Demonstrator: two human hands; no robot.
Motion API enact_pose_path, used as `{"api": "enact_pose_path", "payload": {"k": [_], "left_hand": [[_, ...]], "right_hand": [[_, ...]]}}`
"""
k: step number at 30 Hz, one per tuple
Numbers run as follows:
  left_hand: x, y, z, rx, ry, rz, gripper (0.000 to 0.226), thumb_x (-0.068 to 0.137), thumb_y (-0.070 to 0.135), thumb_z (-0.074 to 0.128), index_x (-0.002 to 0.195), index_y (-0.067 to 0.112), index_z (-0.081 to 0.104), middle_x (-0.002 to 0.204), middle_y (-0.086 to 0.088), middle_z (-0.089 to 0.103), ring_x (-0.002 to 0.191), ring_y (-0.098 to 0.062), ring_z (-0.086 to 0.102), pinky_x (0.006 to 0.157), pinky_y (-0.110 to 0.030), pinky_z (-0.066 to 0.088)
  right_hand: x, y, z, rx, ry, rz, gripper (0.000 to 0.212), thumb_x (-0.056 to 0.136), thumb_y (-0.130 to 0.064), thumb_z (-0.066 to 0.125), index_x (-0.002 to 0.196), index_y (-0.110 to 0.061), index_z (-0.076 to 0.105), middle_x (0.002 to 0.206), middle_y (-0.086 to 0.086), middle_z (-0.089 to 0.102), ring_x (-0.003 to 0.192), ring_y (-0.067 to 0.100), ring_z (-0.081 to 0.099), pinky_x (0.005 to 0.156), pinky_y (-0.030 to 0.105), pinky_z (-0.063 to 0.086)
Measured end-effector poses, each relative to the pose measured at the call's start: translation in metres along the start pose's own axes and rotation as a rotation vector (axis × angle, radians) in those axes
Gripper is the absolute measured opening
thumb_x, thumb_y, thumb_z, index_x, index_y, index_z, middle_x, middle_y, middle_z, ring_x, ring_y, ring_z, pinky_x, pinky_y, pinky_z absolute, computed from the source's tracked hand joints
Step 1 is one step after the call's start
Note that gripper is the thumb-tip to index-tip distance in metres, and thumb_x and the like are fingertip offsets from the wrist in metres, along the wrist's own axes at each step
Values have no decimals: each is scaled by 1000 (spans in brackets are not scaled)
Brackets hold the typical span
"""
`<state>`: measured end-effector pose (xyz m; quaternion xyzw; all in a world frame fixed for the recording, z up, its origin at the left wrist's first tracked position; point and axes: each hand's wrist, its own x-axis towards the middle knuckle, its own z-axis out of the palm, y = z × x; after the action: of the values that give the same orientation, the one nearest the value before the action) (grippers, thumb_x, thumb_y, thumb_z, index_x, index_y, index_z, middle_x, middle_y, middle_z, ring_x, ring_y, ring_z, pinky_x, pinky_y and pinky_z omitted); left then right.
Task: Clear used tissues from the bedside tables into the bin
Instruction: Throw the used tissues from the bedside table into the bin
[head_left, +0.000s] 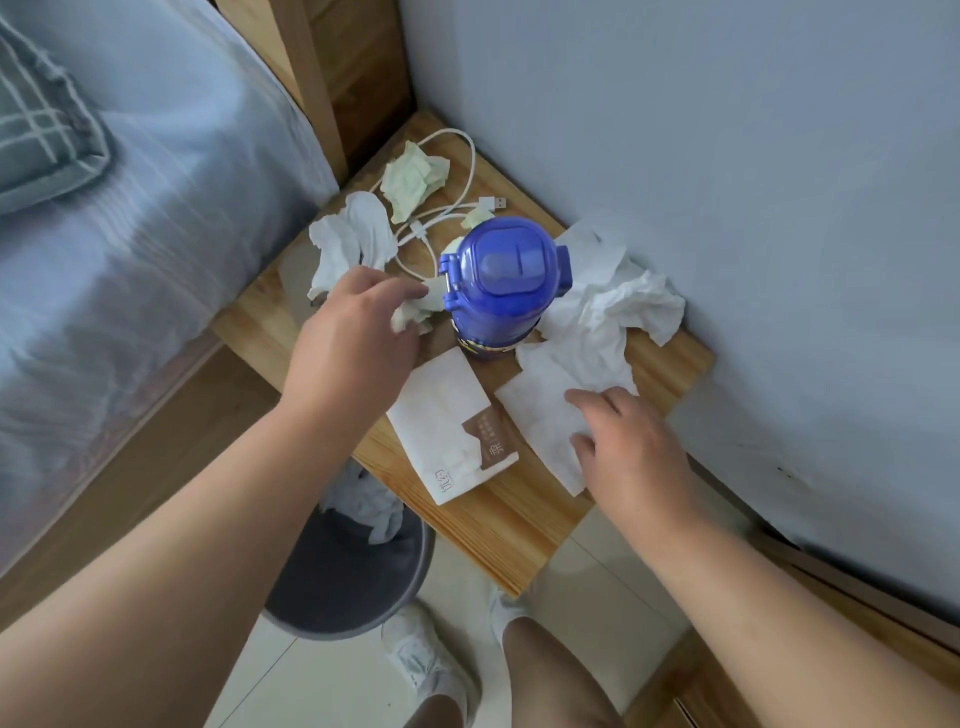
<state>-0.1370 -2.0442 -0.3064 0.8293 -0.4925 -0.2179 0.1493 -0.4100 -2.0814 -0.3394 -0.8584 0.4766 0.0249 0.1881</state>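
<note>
Gripping small wad (415, 312) w/ L hand (358, 322), right by bottle (504, 280). Pressing sheet (540, 415) w/ R hand (634, 447), fingers flat, near right. More tissues (618, 301) far & right on table (519, 519). Bin (353, 571) near left, down low. Might tip bottle w/ quick yank, or drag cable (470, 171) along.

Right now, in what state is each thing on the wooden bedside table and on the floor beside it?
Blue plastic bottle: upright, lid closed.
White USB cable: loosely coiled, plug free.
White and brown tissue pack: lying flat.
Round grey bin: open, tissues inside.
Pale green crumpled tissue: lying untouched.
Small crumpled tissue: gripped by left hand.
Flat white tissue: under fingers of right hand.
</note>
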Motion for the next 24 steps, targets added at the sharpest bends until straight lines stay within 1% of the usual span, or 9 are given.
{"api": "enact_pose_path", "payload": {"k": [3, 9, 11, 13, 16, 18, 21, 22, 24], "left_hand": [[-7, -3, -5, -50, 45, -31, 34, 98, 11, 72, 129, 23, 76, 123, 1, 64, 84, -17, 60, 67, -24, 40], [-36, -3, -24, -206, 145, -100, 33, 97, 12, 74, 126, 25, 78, 111, 11, 59, 82, -4, 61, 71, -16, 44], [-48, -3, -31, -277, 164, -143, 31, 97, 14, 74, 125, 28, 78, 111, 14, 60, 86, -3, 63, 73, -9, 43], [-61, -3, -37, -344, 166, -197, 30, 97, 17, 74, 122, 33, 77, 108, 20, 61, 88, 0, 63, 73, -7, 42], [-81, -5, -43, -463, 171, -284, 29, 97, 20, 74, 115, 41, 75, 109, 24, 63, 86, -5, 70, 73, -8, 46], [-97, -7, -47, -566, 197, -329, 29, 96, 19, 74, 111, 44, 75, 106, 21, 65, 85, -11, 73, 79, -15, 55], [-126, -13, -57, -693, 218, -392, 36, 96, 22, 76, 104, 57, 73, 100, 10, 69, 84, -15, 75, 86, -46, 65], [-136, -16, -61, -715, 221, -417, 39, 96, 23, 77, 100, 62, 72, 98, 7, 71, 84, -18, 77, 86, -50, 64], [-161, -26, -67, -773, 236, -482, 42, 96, 23, 78, 94, 65, 74, 90, 6, 75, 81, -18, 78, 85, -51, 64]], "right_hand": [[-1, 1, -5, 102, 37, 22, 26, 86, 6, 78, 110, -3, 79, 96, 13, 77, 82, 35, 74, 66, 40, 62], [-11, -13, -34, 241, 95, 63, 13, 90, 2, 75, 99, -5, 80, 97, 9, 76, 73, 28, 71, 63, 37, 59], [-14, -18, -45, 292, 113, 99, 13, 92, -2, 72, 100, -10, 78, 97, 2, 72, 69, 21, 68, 62, 31, 56], [-18, -23, -57, 356, 122, 142, 13, 93, -5, 69, 99, -16, 74, 95, -6, 67, 69, 10, 65, 62, 13, 49], [-27, -30, -69, 536, 90, 252, 25, 94, -7, 66, 108, -27, 71, 90, -11, 64, 77, 4, 64, 65, 5, 47], [-34, -36, -73, 693, 62, 352, 33, 92, -7, 66, 113, -32, 74, 83, -14, 66, 69, 0, 62, 60, 3, 44], [-47, -49, -79, 912, 4, 472, 44, 89, -7, 67, 101, -46, 82, 81, -28, 72, 69, -9, 65, 59, 3, 47], [-52, -55, -80, 967, -30, 502, 46, 88, -8, 68, 96, -51, 82, 86, -27, 76, 76, -9, 70, 66, 8, 52], [-63, -68, -78, 1061, -110, 561, 41, 85, -9, 70, 98, -46, 83, 98, -15, 82, 93, 4, 77, 84, 34, 63]]}}
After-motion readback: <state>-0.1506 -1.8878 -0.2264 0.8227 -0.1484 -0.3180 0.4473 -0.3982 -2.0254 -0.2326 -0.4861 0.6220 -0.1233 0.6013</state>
